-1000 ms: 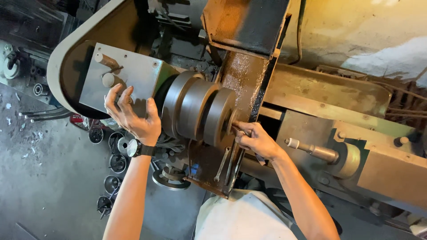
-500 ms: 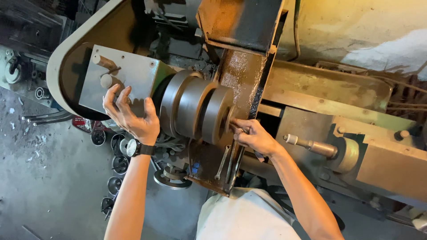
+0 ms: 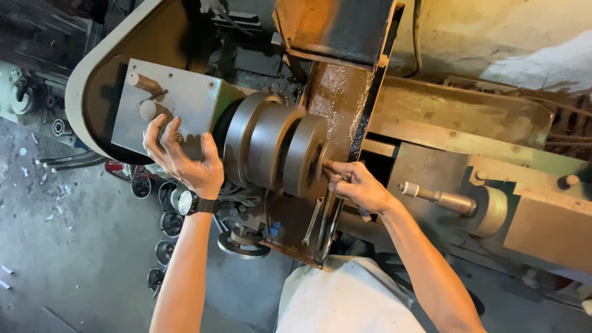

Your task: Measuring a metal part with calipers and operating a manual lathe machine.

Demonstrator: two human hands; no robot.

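A lathe lies below me, seen from above. Its dark stepped metal chuck (image 3: 277, 151) sticks out of the grey headstock panel (image 3: 185, 92). My left hand (image 3: 182, 157), with a watch on the wrist, rests spread on that panel just below a round knob (image 3: 148, 110) and a short lever (image 3: 145, 82). My right hand (image 3: 357, 185) is at the chuck's face, fingers pinched on a small metal piece at its centre. The fingers hide most of that piece.
A rusty, chip-covered carriage (image 3: 345, 92) crosses behind the chuck. The tailstock spindle (image 3: 438, 197) points in from the right. Wrenches (image 3: 314, 222) lie on the tray under the chuck, beside a handwheel (image 3: 243, 243). Several metal rings (image 3: 163, 246) lie on the concrete floor.
The view has shifted slightly. Both hands stay where they were, the left on the panel and the right at the chuck face.
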